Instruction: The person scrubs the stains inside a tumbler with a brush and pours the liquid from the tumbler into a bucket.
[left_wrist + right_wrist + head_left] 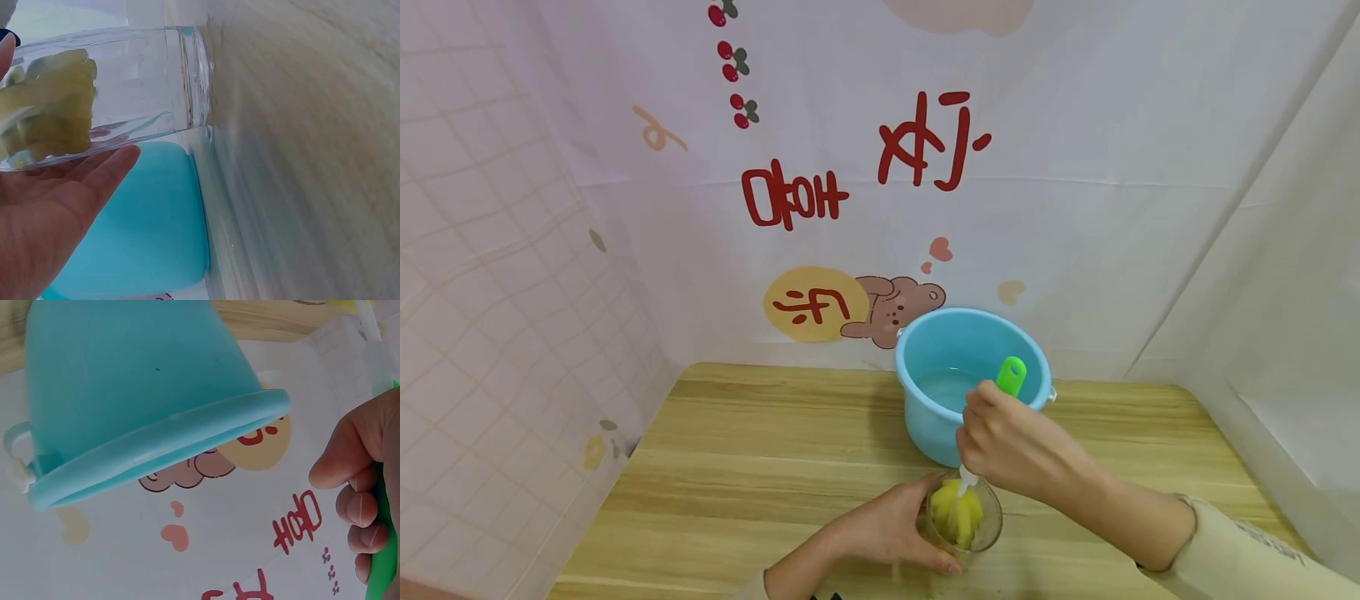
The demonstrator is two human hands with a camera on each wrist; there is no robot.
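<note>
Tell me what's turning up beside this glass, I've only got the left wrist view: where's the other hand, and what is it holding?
Observer: The right hand is above the glass, gripping a green handle.
Operator: I can see the sponge inside the glass. What joins it to that handle?
Observer: A white neck, which shows just below the right hand in the head view.
Operator: I only get the outside of the bucket. Anything in it?
Observer: What looks like clear liquid at the bottom, though I can't tell how deep.
</note>
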